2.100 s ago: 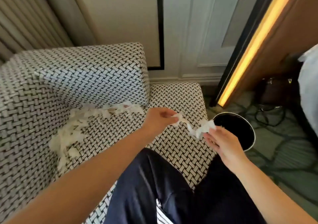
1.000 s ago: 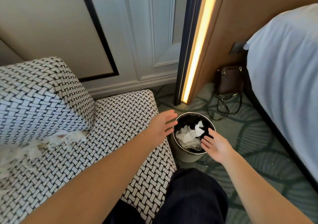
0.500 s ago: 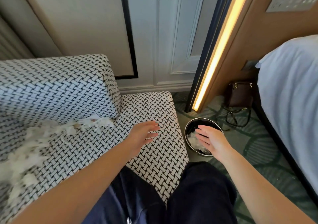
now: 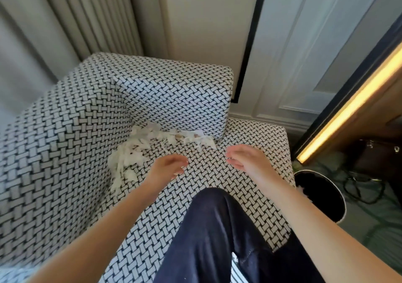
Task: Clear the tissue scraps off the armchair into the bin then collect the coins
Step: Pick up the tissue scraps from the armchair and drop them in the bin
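Note:
White tissue scraps point(image 4: 139, 150) lie heaped along the back corner of the seat of the black-and-white woven armchair point(image 4: 65, 152), reaching right along the back cushion's foot. My left hand point(image 4: 167, 167) hovers over the seat just right of the heap, fingers relaxed and empty. My right hand point(image 4: 245, 158) hovers over the seat further right, also empty with loose fingers. The black bin point(image 4: 322, 197) stands on the floor right of the chair; a bit of tissue shows at its rim. No coins are visible.
My dark-trousered knee point(image 4: 217, 228) rests on the seat's front. A curtain point(image 4: 65, 21) hangs behind the chair. A lit strip point(image 4: 352, 113) edges the wall at right, with a brown bag point(image 4: 378, 158) and black cables point(image 4: 361, 187) on the green carpet.
Both hands dropped tissue into the bin, then swung back left over the seat toward the heap. The view turned from the bin to the armchair.

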Demonstrator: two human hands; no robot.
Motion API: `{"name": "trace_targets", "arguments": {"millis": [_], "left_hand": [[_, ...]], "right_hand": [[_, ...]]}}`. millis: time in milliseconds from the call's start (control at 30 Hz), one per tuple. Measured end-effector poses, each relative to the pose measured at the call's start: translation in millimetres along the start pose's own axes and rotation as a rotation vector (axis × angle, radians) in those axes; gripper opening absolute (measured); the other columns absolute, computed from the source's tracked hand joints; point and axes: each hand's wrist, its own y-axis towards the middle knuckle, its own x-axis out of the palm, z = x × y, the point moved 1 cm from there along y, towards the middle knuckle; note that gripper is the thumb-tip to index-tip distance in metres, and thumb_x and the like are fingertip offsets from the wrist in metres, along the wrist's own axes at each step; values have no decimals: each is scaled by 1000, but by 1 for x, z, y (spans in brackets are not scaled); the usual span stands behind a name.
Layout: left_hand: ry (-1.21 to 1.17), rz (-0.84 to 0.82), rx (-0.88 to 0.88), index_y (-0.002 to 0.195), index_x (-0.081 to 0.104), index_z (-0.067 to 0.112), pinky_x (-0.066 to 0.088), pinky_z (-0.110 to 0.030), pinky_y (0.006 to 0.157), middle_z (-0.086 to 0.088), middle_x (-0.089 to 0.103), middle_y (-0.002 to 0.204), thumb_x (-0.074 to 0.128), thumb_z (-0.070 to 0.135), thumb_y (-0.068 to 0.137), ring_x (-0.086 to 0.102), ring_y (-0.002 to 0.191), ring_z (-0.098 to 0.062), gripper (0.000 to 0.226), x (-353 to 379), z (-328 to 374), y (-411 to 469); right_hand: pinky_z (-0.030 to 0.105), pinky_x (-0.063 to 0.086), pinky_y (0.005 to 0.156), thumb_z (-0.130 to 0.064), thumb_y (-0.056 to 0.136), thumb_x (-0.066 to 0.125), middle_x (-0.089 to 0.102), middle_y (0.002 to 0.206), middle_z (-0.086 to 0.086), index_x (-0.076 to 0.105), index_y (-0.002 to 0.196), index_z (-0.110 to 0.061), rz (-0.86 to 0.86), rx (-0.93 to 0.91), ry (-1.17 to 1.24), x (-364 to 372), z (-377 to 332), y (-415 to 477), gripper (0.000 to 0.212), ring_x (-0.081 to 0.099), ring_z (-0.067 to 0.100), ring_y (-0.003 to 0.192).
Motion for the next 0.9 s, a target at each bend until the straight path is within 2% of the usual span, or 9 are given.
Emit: {"name": "trace_targets", "arguments": {"millis": [100, 200, 333, 400, 467, 600, 700, 767, 900], "left_hand": [[25, 98, -19, 97, 66, 26, 46, -30, 93, 7, 66, 108, 52, 13, 92, 61, 96, -9, 19, -35, -21, -6], [21, 219, -70, 98, 66, 30, 40, -33, 101, 10, 59, 118, 53, 15, 92, 54, 107, -10, 21, -72, -49, -11], [-21, 373, -179, 108, 63, 26, 43, -16, 68, 6, 50, 129, 52, 17, 92, 50, 80, -5, 21, -104, -82, -18], [14, 388, -217, 116, 60, 24, 38, -17, 79, -1, 44, 140, 51, 14, 93, 52, 98, -10, 27, -111, -94, -19], [80, 360, -257, 125, 57, 21, 32, -21, 93, -3, 34, 147, 49, 14, 94, 42, 125, -17, 33, -114, -104, -20], [131, 264, -268, 133, 49, 20, 34, -11, 89, 7, 24, 148, 50, 11, 93, 39, 126, -13, 41, -112, -131, -12], [346, 247, -319, 141, 37, 27, 12, -30, 115, 3, 6, 156, 51, 20, 92, 9, 144, -18, 51, -107, -144, -1], [529, 248, -358, 145, 28, 33, 4, -37, 116, 3, -3, 157, 50, 28, 92, 5, 144, -20, 57, -105, -148, 5], [549, 280, -399, 148, 20, 30, 23, -35, 103, 10, 13, 155, 46, 29, 92, 17, 135, -28, 62, -101, -153, 10]], "right_hand": [[20, 51, 81, -18, 94, 52, 67, 103, -2, 63, 97, -21, -70, -38, -36, 42, -4, 9, 12, 65, 10, 93], [25, 51, 88, -21, 94, 54, 68, 102, -2, 64, 99, -20, -144, -53, -65, 86, -2, 19, 11, 65, 12, 96], [28, 49, 92, -19, 94, 54, 67, 99, -2, 63, 96, -19, -199, -119, -160, 131, 8, 28, 10, 64, 11, 96], [22, 49, 90, -18, 95, 52, 67, 102, -4, 63, 103, -17, -226, -170, -250, 147, 17, 32, 13, 62, 6, 95], [12, 45, 86, -21, 95, 52, 66, 107, -7, 63, 109, -16, -250, -220, -360, 156, 29, 34, 18, 60, 1, 96], [12, 44, 91, -22, 97, 50, 63, 112, -12, 61, 116, -21, -350, -296, -578, 166, 50, 33, 22, 57, -4, 99], [17, 45, 93, -21, 98, 47, 62, 116, -11, 60, 119, -22, -412, -364, -721, 165, 56, 28, 25, 56, -1, 103], [19, 47, 92, -23, 98, 46, 62, 117, -11, 59, 120, -23, -450, -398, -807, 165, 56, 24, 26, 57, 1, 104], [24, 50, 86, -25, 98, 43, 63, 113, -11, 60, 116, -23, -452, -446, -952, 164, 58, 19, 25, 58, 5, 100]]}}
